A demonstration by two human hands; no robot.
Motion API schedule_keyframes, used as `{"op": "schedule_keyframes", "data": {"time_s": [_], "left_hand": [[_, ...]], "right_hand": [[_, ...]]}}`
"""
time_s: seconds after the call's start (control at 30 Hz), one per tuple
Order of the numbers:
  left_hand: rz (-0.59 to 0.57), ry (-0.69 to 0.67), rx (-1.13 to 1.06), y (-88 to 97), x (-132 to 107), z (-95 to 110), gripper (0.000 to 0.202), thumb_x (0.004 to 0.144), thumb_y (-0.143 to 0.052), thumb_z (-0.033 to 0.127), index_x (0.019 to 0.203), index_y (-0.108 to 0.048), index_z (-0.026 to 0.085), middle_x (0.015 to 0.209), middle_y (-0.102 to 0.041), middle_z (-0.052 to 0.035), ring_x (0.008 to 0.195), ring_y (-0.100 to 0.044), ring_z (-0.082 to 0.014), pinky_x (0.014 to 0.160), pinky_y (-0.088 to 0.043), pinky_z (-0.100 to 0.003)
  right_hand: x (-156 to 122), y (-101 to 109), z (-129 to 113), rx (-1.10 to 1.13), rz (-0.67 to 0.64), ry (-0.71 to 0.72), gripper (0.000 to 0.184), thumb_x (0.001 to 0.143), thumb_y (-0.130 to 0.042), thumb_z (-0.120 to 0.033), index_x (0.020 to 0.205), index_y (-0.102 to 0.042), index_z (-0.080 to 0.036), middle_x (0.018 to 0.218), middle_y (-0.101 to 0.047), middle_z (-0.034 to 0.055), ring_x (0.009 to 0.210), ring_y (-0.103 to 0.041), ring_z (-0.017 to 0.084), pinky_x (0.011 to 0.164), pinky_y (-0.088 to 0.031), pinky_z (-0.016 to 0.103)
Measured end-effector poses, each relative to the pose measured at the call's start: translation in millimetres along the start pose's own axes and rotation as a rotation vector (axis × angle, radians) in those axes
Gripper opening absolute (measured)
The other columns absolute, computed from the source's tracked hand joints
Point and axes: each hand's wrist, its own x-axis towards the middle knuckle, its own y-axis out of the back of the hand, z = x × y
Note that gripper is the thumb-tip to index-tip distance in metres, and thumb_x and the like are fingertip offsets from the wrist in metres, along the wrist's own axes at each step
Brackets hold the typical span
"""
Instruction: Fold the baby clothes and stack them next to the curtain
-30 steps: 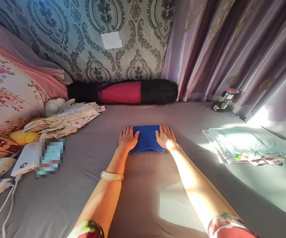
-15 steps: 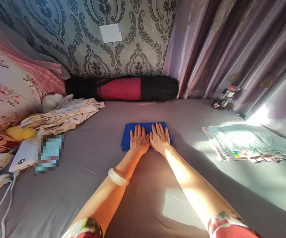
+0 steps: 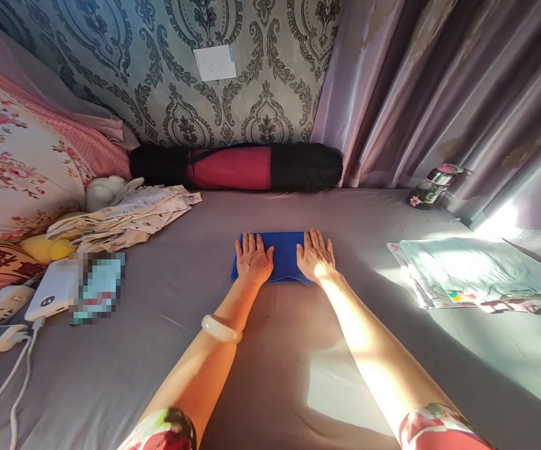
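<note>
A folded blue cloth (image 3: 284,257) lies flat on the grey bed sheet (image 3: 270,331) straight in front of me. My left hand (image 3: 254,257) rests palm down on its left part, fingers stretched out and pointing away from me. On the right part lies my right hand (image 3: 316,256), also flat, with its fingers extended over the cloth's right edge. Blue fabric shows between the two hands, and its near edge looks slightly uneven. A pale bangle (image 3: 222,329) circles my left forearm.
A black and red rolled bag (image 3: 232,167) lies along the wall. At left are crumpled clothes (image 3: 129,215), a white power bank (image 3: 54,290) with cables and a power strip (image 3: 0,309). At right are a stack of folded clothes (image 3: 481,269) and a bottle (image 3: 434,186).
My hands have moved apart, the left one leftward and the right one rightward, uncovering the middle of the blue cloth. The view has shifted slightly.
</note>
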Motion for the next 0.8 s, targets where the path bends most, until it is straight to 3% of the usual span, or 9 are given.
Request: {"op": "schedule_keyframes", "data": {"time_s": [0.13,0.33,0.4,0.57,0.67,0.8], "left_hand": [[-0.095,0.048,-0.014,-2.5,3,-5,0.067,0.102,-0.027,0.045,0.153,-0.032,0.004,0.160,-0.029,-0.0213,0.149,-0.025,-0.0333,0.122,-0.020,-0.050],[-0.094,0.052,-0.066,-1.5,3,-2,0.066,0.101,-0.032,0.044,0.152,-0.033,0.004,0.159,-0.030,-0.0222,0.149,-0.025,-0.0347,0.120,-0.021,-0.052],[-0.072,0.060,-0.123,2.8,6,-4,0.062,0.100,-0.036,0.043,0.149,-0.039,0.005,0.157,-0.036,-0.0220,0.147,-0.030,-0.0352,0.119,-0.025,-0.052],[0.041,0.224,-0.415,18.0,21,-31,0.048,0.102,-0.031,0.039,0.130,-0.058,0.011,0.130,-0.065,-0.0182,0.124,-0.058,-0.0318,0.104,-0.045,-0.043],[0.098,0.339,-0.520,21.5,27,-52,0.040,0.101,-0.035,0.032,0.124,-0.062,0.013,0.127,-0.067,-0.0168,0.122,-0.060,-0.0305,0.102,-0.046,-0.041],[0.118,0.413,-0.609,19.7,28,-70,0.036,0.095,-0.045,0.022,0.126,-0.062,0.016,0.124,-0.069,-0.0162,0.121,-0.061,-0.0289,0.102,-0.047,-0.040]], "right_hand": [[2,-5,4,0.006,-0.038,-0.028,0.061,0.102,-0.019,-0.035,0.156,-0.026,-0.006,0.163,-0.024,0.0137,0.151,-0.018,0.025,0.122,-0.017,0.045],[3,-2,4,0.002,-0.062,-0.031,0.062,0.102,-0.019,-0.035,0.156,-0.025,-0.006,0.163,-0.023,0.0130,0.151,-0.019,0.025,0.122,-0.017,0.045],[3,1,3,0.003,-0.063,-0.021,0.062,0.102,-0.019,-0.034,0.156,-0.026,-0.006,0.163,-0.025,0.0133,0.151,-0.019,0.026,0.123,-0.014,0.048],[0,9,-8,-0.024,-0.028,0.110,0.060,0.103,-0.018,-0.037,0.156,-0.029,-0.011,0.164,-0.021,0.0120,0.152,-0.012,0.026,0.122,-0.006,0.053],[1,6,-15,-0.020,-0.080,0.183,0.061,0.103,-0.018,-0.042,0.157,-0.028,-0.015,0.165,-0.018,0.0095,0.153,-0.011,0.025,0.123,-0.008,0.051],[5,-5,-15,-0.043,-0.130,0.173,0.061,0.103,-0.018,-0.042,0.158,-0.026,-0.016,0.166,-0.018,0.0083,0.152,-0.013,0.025,0.123,-0.010,0.050]]}}
